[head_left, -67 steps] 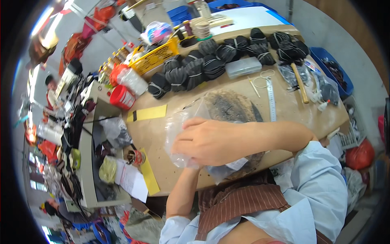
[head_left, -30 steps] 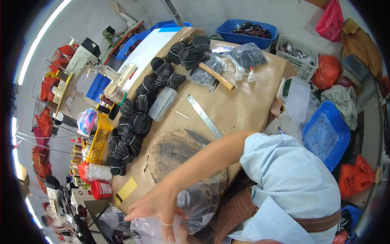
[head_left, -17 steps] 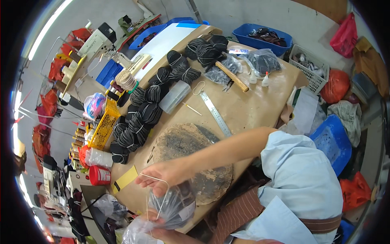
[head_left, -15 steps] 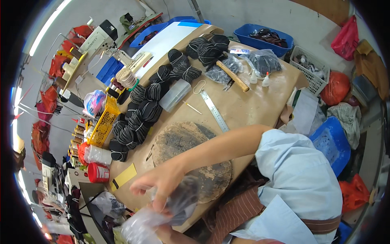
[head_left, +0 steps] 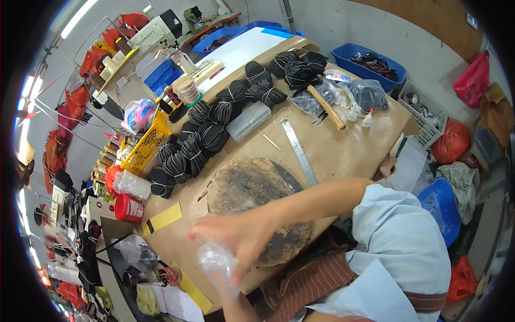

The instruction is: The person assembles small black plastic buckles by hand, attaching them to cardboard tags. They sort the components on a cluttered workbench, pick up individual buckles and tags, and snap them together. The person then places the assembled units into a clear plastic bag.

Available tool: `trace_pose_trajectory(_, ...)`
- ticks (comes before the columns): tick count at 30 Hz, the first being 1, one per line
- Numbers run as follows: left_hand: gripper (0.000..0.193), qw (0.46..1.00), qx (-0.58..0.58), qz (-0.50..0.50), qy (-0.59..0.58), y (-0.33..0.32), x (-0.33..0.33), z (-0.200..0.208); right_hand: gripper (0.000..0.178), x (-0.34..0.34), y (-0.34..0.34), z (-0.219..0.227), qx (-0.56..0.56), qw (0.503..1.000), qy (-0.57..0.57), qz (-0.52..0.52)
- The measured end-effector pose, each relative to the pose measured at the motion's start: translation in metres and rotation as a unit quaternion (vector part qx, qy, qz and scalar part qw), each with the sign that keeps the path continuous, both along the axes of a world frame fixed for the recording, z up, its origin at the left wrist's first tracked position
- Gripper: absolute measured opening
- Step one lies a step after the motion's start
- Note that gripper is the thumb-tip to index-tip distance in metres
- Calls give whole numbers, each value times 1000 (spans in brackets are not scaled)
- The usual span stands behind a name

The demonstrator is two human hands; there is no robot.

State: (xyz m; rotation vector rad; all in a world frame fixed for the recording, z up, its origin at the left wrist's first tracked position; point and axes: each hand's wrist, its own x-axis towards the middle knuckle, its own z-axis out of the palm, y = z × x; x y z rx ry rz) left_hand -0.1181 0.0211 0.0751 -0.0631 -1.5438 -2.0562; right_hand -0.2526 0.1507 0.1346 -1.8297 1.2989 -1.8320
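My right hand (head_left: 238, 231), blurred by motion, reaches across the front of the worktable with its fingers stretched left and the thumb apart below. Just under it, a crumpled clear plastic bag (head_left: 217, 260) is bunched at my left hand (head_left: 228, 287), which seems to grip it; the plastic and my right hand hide most of its fingers. Behind my right hand lies a round, worn wooden chopping block (head_left: 241, 182). Another bit of clear plastic shows blurred above the right knuckles.
Bundles of black cord (head_left: 212, 137) line the table's left side. A steel ruler (head_left: 299, 153), a plastic box (head_left: 248, 121), a wooden-handled hammer (head_left: 327, 107) and small glue bottles (head_left: 367, 119) lie farther back. A yellow basket (head_left: 145, 147) and red tub (head_left: 129, 207) stand left.
The view has shifted, so the table sits farther right. My right hand has lifted and spread its fingers. The dark-looking part of the bag no longer shows, and the plastic is more bunched.
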Motion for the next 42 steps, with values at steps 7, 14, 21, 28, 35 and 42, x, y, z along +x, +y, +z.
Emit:
trace_pose_trajectory(7, 26, 824, -559, 70, -56, 34, -40, 31, 52, 22, 54, 54, 149, 837, 515, -113)
trace_pose_trajectory(14, 44, 800, -555, -227, -26, 96, -55, 69, 17, 5, 167, 70, 224, 937, 244, -114)
trace_pose_trajectory(21, 45, 831, -387, -400, -3, 70, -77, 86, 16, 77, 331, 115, 477, 852, 69, -204)
trace_pose_trajectory(28, 28, 917, -297, -108, -244, -3, -66, -21, 11, 72, 477, -29, 533, 575, -313, -536)
trace_pose_trajectory(35, 37, 909, -219, 49, -351, -62, 6, -25, 8, -18, 761, -147, 124, 425, -453, -774)
trace_pose_trajectory(42, 33, 897, -234, 95, -363, -43, 46, -32, 37, -127, 804, -53, -163, 450, -294, -828)
